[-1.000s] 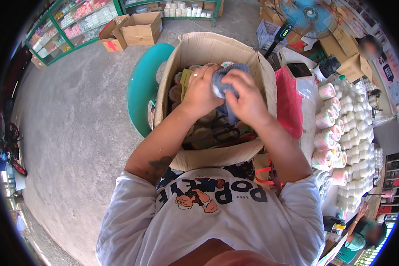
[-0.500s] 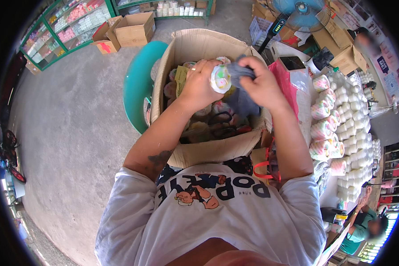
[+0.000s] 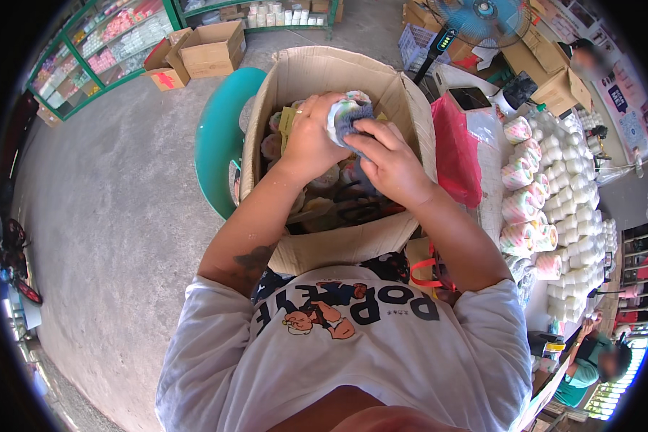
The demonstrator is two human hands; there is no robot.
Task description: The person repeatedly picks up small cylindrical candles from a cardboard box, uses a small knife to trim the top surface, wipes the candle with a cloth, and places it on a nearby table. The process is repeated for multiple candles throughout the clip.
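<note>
Over the open cardboard box point(image 3: 360, 65), my left hand point(image 3: 312, 140) is closed round a short white candle-like piece point(image 3: 334, 117) with pastel colours and a wavy rim. My right hand point(image 3: 390, 160) is closed on a dark grey cloth point(image 3: 357, 121) and presses it against the end of that piece. Several similar pastel pieces point(image 3: 271, 146) lie in the box below, beside a yellow paper point(image 3: 287, 121). Dark handles like those of scissors point(image 3: 356, 214) show near the box's front side. My hands and forearms hide part of the contents.
A teal chair point(image 3: 212, 144) stands left of the box. To the right, a table point(image 3: 491, 183) bears a phone point(image 3: 471, 98), pink plastic point(image 3: 457, 158), pastel pieces point(image 3: 520, 205) and rows of white ones point(image 3: 565, 216). A fan point(image 3: 482, 21) stands beyond. Another person point(image 3: 590, 367) sits far right.
My right hand has moved left and brought the grey cloth from beside the pastel piece onto its end. The left hand has shifted slightly left and tilted the piece.
</note>
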